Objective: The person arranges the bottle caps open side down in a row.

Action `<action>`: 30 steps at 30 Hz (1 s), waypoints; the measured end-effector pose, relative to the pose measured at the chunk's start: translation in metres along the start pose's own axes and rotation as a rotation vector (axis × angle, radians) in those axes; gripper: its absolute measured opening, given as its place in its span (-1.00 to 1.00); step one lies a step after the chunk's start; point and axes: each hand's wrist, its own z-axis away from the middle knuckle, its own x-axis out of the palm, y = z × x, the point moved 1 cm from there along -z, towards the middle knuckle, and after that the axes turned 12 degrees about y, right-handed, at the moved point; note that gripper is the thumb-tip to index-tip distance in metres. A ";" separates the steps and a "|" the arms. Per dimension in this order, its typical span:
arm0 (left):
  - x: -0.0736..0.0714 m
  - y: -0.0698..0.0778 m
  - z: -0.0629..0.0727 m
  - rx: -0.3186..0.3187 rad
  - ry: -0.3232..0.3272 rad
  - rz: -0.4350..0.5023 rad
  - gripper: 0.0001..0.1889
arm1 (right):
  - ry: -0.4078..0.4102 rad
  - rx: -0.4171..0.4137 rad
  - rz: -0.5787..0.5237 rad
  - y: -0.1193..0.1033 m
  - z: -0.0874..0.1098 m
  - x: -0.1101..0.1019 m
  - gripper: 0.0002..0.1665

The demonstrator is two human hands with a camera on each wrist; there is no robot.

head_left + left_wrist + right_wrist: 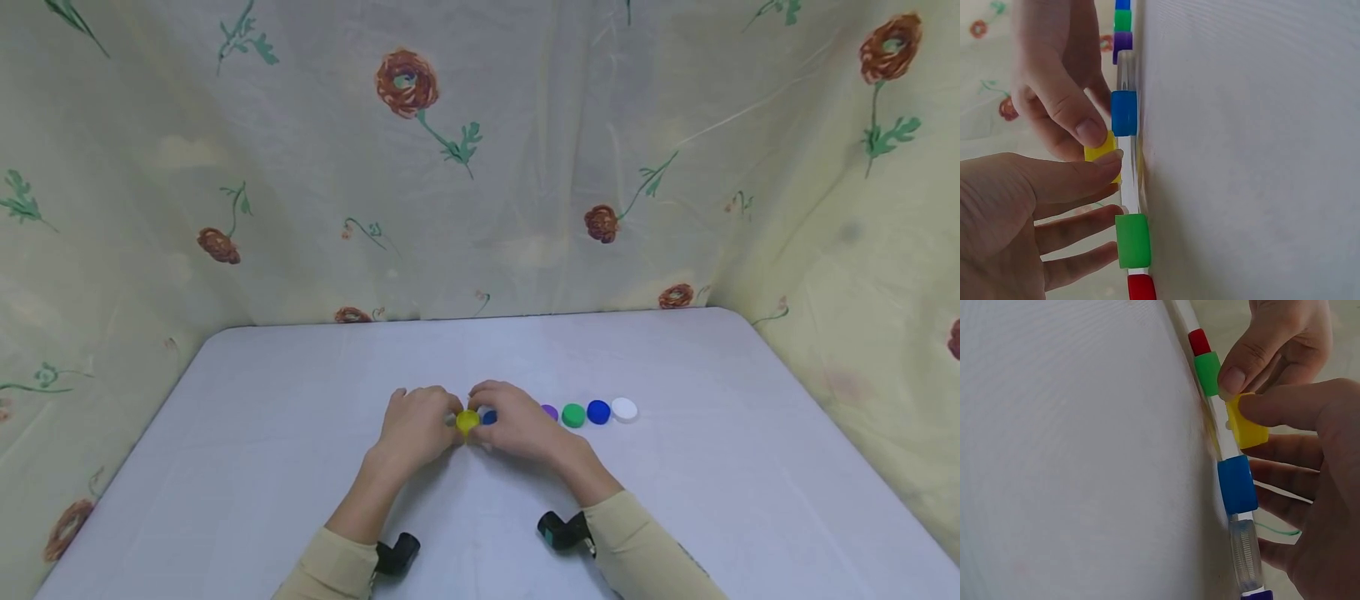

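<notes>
Head view: yellow cap (467, 422), one, round, top face turned up toward the camera, raised off the desk (480, 521) near centre. Left hand (423, 422) at nine o'clock, right hand (517, 423) at three, each pinching it, thumb and fingertips closed. Purple cap (551, 412), green cap (573, 416), dark blue cap (598, 412), white cap (624, 410): row toward three. Desk surface spreads to twelve.

Curtained booth: floral drapes (517, 167) on three sides of pale table (285, 383).
</notes>
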 end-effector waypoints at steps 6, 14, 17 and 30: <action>-0.002 0.001 0.001 0.016 0.017 -0.001 -0.67 | 0.016 0.072 -0.061 0.002 -0.001 -0.001 -0.69; -0.004 0.000 0.000 0.073 0.098 -0.036 -0.70 | 0.060 0.109 -0.127 0.003 -0.002 -0.004 -0.67; -0.005 0.000 0.000 0.088 0.116 -0.054 -0.72 | 0.066 0.114 -0.146 0.003 -0.002 -0.005 -0.67; -0.007 -0.001 -0.001 0.051 0.114 -0.063 -0.74 | 0.072 0.132 -0.169 0.004 0.000 -0.008 -0.59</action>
